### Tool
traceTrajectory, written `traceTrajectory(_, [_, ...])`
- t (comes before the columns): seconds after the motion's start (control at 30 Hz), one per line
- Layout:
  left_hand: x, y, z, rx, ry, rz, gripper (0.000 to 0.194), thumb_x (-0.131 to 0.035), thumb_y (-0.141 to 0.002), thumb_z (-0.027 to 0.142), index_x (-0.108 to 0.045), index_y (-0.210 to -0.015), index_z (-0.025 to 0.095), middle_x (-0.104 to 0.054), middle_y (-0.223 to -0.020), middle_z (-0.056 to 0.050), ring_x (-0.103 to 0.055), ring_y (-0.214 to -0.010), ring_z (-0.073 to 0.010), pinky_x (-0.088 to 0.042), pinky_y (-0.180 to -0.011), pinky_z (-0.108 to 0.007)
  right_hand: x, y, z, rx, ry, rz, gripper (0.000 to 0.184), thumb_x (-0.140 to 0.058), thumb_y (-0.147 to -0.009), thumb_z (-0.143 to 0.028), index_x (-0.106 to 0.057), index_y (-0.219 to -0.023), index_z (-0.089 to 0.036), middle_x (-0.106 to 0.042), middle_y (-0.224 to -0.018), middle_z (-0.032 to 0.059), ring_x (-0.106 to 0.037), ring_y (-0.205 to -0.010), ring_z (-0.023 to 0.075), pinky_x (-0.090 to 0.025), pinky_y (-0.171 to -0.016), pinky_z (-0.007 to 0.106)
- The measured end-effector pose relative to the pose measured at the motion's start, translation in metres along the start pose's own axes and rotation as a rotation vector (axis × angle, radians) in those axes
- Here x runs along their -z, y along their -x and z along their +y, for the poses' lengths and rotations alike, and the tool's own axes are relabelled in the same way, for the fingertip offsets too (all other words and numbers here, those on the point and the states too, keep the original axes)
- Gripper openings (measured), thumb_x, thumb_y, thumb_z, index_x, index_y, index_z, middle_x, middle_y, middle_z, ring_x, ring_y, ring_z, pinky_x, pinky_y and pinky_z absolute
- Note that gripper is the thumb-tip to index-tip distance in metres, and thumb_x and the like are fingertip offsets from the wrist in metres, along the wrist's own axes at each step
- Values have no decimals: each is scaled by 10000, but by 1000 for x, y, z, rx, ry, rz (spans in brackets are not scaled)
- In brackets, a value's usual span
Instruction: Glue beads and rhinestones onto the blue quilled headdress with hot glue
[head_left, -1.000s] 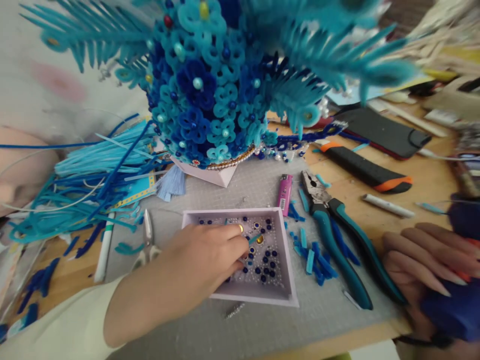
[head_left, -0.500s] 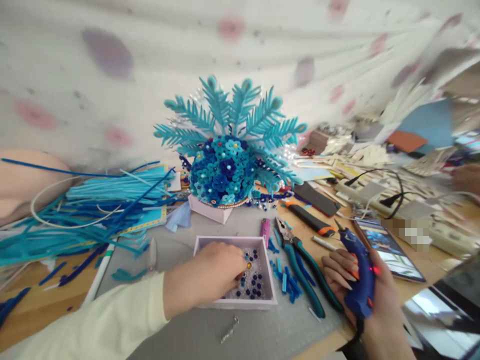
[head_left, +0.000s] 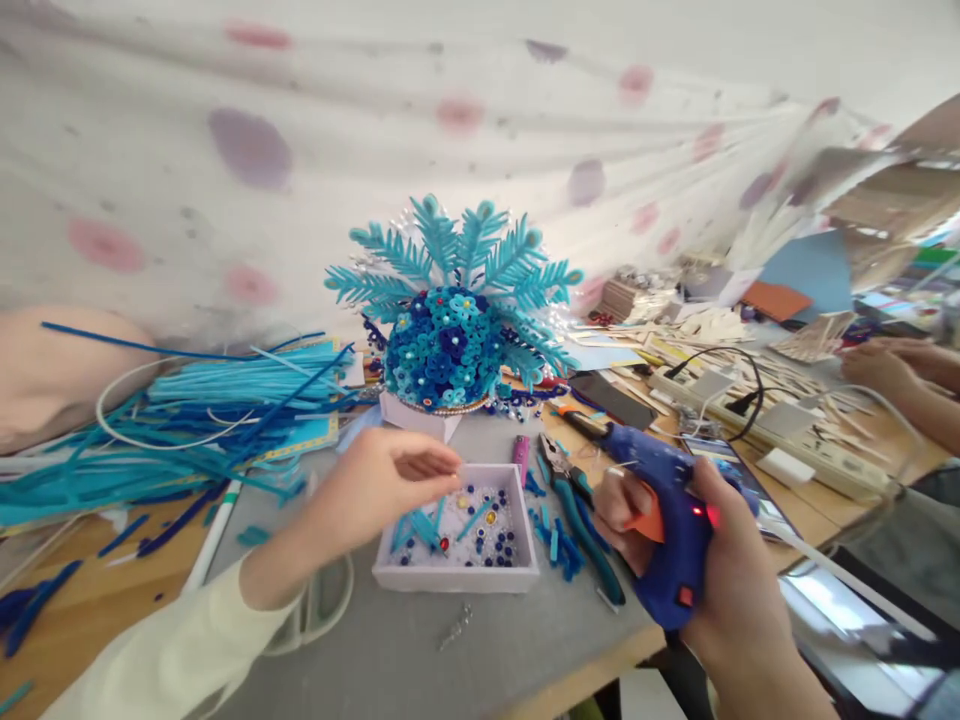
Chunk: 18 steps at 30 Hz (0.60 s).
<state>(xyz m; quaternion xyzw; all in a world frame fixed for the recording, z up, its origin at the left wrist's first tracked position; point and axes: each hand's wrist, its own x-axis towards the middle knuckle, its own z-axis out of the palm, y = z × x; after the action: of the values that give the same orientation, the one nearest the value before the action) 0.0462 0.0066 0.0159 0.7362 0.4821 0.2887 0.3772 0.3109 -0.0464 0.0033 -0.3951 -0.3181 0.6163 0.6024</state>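
My left hand (head_left: 379,485) hovers just above the back left of a small white tray (head_left: 454,577) of blue, gold and pearl beads, its fingertips pinched together on something too small to make out. My right hand (head_left: 709,560) grips a blue glue gun (head_left: 664,525) with a red light lit, its nozzle pointing left towards the tray, held above the table edge. Behind the tray stands a blue and teal headpiece (head_left: 450,310) of looped flowers and feather-like fronds on a white stand.
Teal-handled pliers (head_left: 581,505), a pink lighter (head_left: 520,457) and blue offcuts lie right of the tray. A heap of blue strips (head_left: 187,420) sits left, scissors (head_left: 319,605) by my wrist. A phone, cables and another person's hands (head_left: 892,365) are at right.
My left hand has lifted out of the tray with its fingertips pinched. My right hand has raised the glue gun off the table and swung its nozzle left.
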Motion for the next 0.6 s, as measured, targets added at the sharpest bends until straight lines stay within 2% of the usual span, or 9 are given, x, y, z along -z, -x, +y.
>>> traceTrajectory(0.07, [3, 3, 7, 8, 86, 89, 132, -775, -755, 312, -780, -822, 198, -799, -806, -24, -736, -716, -177, -597, -679, -270, -11, 3, 4, -122, -49, -46, 513, -818, -646, -699, -699, -588, -204, -703, -718, 74, -681, -773, 236, -603, -727, 338])
traceTrajectory(0.1, [2, 5, 11, -24, 86, 116, 115, -795, -744, 307, -779, -795, 205, -793, -790, -16, -726, -696, -168, -589, -660, -258, -16, 4, 7, -179, -77, -83, 523, -796, -663, -721, -706, -599, -210, -731, -778, 85, -701, -883, 275, -599, -829, 393])
traceTrajectory(0.17, [-4, 7, 18, -142, 48, 143, 72, -811, -754, 264, -764, -752, 209, -770, -757, 3, -697, -659, -141, -564, -626, -232, -23, 6, 11, -267, -134, -168, 558, -728, -722, -756, -708, -598, -212, -762, -874, 107, -689, -1064, 327, -536, -994, 478])
traceTrajectory(0.23, [-14, 9, 22, -318, -21, 179, 74, -811, -782, 221, -748, -748, 203, -744, -741, 7, -676, -657, -126, -539, -614, -219, -26, 7, 15, -321, -194, -225, 590, -673, -771, -765, -707, -586, -206, -772, -943, 124, -665, -1153, 343, -473, -1078, 509])
traceTrajectory(0.3, [-24, 9, 22, -485, -89, 233, 62, -795, -817, 196, -742, -787, 187, -721, -746, -2, -661, -666, -116, -523, -605, -206, -27, 7, 18, -353, -243, -239, 581, -665, -792, -746, -724, -605, -200, -776, -983, 128, -661, -1176, 342, -446, -1109, 519])
traceTrajectory(0.37, [-30, 8, 19, -584, -136, 271, 40, -776, -842, 178, -737, -831, 172, -699, -750, -6, -649, -661, -103, -519, -599, -190, -26, 6, 20, -384, -275, -226, 549, -695, -786, -717, -730, -618, -196, -780, -976, 122, -673, -1166, 333, -451, -1113, 509])
traceTrajectory(0.53, [-35, -2, 7, -679, -246, 276, 21, -727, -880, 144, -734, -899, 151, -728, -803, -27, -699, -699, -106, -546, -631, -166, -23, -1, 24, -468, -334, -151, 513, -766, -746, -666, -706, -591, -181, -785, -934, 118, -699, -1127, 327, -470, -1106, 472])
traceTrajectory(0.6, [-36, -4, 4, -712, -314, 268, 87, -658, -934, 154, -743, -939, 140, -747, -835, -50, -724, -726, -117, -561, -649, -165, -23, -5, 25, -481, -362, -130, 502, -772, -752, -644, -696, -585, -177, -782, -905, 120, -700, -1124, 338, -470, -1102, 490])
